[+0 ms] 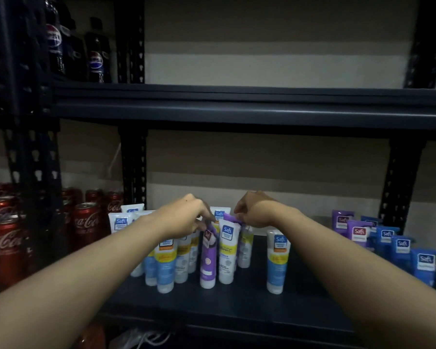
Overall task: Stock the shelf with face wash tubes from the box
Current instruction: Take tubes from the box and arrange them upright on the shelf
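Several Safi face wash tubes stand cap-down on the dark shelf (pixel 249 301). My left hand (pixel 184 217) reaches in from the left and pinches the top of a purple tube (pixel 208 263) at the front of the cluster. My right hand (pixel 256 210) grips the crimped top of another purple tube (pixel 230 217) just behind a white and yellow tube (pixel 227 255). A blue and yellow tube (pixel 277 263) stands alone to the right. No box is in view.
Blue and purple Safi tubes (pixel 400 248) stand in a row at the right end. Red Coca-Cola cans (pixel 8 243) fill the neighbouring shelf on the left, Pepsi bottles (pixel 96 56) above them. Black uprights (pixel 134 172) flank the bay.
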